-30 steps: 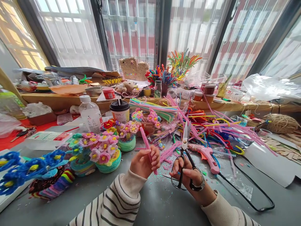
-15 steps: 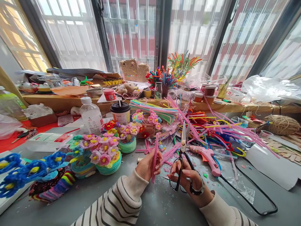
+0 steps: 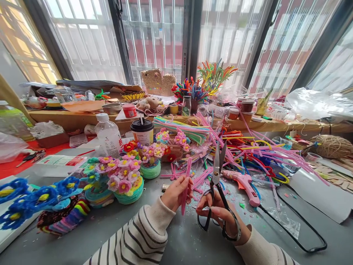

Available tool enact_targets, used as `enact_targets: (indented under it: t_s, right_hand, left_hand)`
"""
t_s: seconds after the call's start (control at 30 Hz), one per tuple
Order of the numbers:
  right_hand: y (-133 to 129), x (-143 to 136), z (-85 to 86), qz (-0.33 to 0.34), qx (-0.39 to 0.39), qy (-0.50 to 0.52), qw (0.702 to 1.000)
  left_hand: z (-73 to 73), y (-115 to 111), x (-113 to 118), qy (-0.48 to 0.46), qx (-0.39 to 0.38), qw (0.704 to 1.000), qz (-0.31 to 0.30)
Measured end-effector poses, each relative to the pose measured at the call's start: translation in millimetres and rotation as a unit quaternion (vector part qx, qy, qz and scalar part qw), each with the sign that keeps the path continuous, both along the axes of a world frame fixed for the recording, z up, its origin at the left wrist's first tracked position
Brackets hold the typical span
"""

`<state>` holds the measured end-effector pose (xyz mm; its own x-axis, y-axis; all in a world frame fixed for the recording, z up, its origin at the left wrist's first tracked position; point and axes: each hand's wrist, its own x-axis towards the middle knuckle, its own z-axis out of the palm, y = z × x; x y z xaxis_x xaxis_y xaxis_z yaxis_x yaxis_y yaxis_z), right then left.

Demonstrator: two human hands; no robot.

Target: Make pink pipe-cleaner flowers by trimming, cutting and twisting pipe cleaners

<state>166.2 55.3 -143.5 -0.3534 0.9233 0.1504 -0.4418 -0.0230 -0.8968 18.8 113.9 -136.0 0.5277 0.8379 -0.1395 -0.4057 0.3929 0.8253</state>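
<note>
Where the left side crowded up, at nine o'clock from the left hand (image 3: 176,193), blue flowers (image 3: 42,197) stood: plush looped petals, yellow centres, likely set aside against crushing. Between nine and ten, pink flowers (image 3: 122,176), softer and rounder, packed a mint pot (image 3: 128,198) with ridged, coiled-looking sides. Left hand closed round pink stems (image 3: 188,169), a slim fuzzy bundle, count unclear; near upright, apparently to leave the upper end exposed. Between two and three, scissors (image 3: 216,176): steel blades tips-up, slightly parted. Right hand (image 3: 220,213), four o'clock, gripped their black loops, presumably for control of the blades. Near three, glue gun (image 3: 252,191): smooth pink plastic, nose toward the scissors, probably for easy reach. Black cord (image 3: 311,250) curved off towards four.
</note>
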Motion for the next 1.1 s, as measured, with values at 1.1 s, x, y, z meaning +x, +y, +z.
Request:
enact_targets:
  t_s: [1.1]
  right_hand:
    - [3.4,2.6,-7.9,-0.051,0.0,-0.039,0.998]
  left_hand:
    - [17.5,-6.5,-14.7,-0.233,-0.061,0.964,-0.116]
